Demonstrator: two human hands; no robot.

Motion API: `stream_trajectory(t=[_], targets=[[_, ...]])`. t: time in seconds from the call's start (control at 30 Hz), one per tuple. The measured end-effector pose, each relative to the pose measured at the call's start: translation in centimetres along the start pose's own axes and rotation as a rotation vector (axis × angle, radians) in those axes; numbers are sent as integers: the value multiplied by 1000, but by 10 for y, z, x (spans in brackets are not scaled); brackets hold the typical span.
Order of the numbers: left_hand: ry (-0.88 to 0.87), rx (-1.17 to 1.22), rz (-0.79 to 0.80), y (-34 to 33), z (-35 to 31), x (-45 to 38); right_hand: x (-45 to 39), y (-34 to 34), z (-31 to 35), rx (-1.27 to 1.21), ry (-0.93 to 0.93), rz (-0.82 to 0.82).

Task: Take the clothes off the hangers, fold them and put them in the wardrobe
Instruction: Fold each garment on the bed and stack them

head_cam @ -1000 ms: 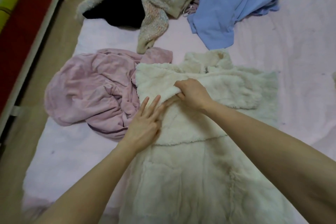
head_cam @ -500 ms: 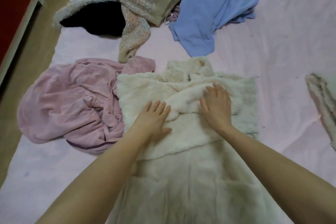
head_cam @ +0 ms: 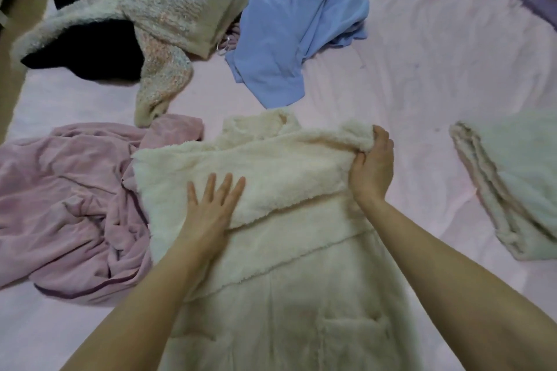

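A cream fleece coat [head_cam: 289, 274] lies flat on the pink bed sheet [head_cam: 437, 69], collar away from me, with a sleeve folded across its chest. My left hand [head_cam: 211, 208] presses flat on the folded sleeve, fingers straight and spread. My right hand [head_cam: 372, 166] grips the fluffy edge of the coat at its right shoulder, fingers curled round the bunched fleece.
A crumpled mauve garment [head_cam: 69, 205] lies left of the coat. Behind are a knitted pastel sweater [head_cam: 168, 18] over a black garment [head_cam: 87, 48], and a blue garment [head_cam: 295, 24] with a hanger hook beside it. A folded pale garment [head_cam: 512, 184] lies at the right.
My right hand has moved from the middle of the coat to its right shoulder and taken hold of the fleece edge. My left hand stays flat on the sleeve. The view shifted right.
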State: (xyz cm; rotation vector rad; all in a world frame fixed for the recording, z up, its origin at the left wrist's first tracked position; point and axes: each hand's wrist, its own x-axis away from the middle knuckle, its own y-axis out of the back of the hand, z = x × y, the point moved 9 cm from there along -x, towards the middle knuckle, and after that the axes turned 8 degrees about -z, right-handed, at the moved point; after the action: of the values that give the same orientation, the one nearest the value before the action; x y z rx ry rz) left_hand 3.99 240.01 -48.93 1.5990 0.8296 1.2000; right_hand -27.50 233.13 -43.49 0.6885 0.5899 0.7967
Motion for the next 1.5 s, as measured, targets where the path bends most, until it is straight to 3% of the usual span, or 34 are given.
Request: stream_trajectory(t=[0.1, 0.17, 0.27, 0.4, 0.53, 0.7, 0.83, 0.97, 1.1, 1.3, 1.4, 1.5], targets=[[-103, 47, 61, -11, -15, -1, 9, -17, -43, 276, -122, 210], [-51, 113, 39, -7, -20, -14, 18, -29, -41, 412, 26, 289], [14, 23, -91, 2, -23, -38, 36, -52, -23, 447, 306, 386], [165, -46, -36, -16, 1, -47, 45, -86, -45, 566, 341, 647], [219, -75, -60, -25, 21, -44, 37, -86, -32, 607, 472, 531], [238, -79, -18, -26, 15, -47, 48, -96, -48, 607, 377, 771], [144, 28, -128, 0, -14, -25, 61, -59, -1, 393, 463, 604], [-141, 12, -135, -5, -64, 60, 159, 13, 6, 213, 593, 540], [-230, 26, -121, -30, -88, 132, 250, 52, -16, 277, 671, 586], [-479, 83, -259, -68, -118, 261, 386, 103, -45, 345, 720, 612], [-499, 65, -263, -113, -116, 311, 439, 107, -85, 465, 734, 665], [-454, -32, -128, -171, -113, 328, 466, 91, -121, 591, 745, 752]])
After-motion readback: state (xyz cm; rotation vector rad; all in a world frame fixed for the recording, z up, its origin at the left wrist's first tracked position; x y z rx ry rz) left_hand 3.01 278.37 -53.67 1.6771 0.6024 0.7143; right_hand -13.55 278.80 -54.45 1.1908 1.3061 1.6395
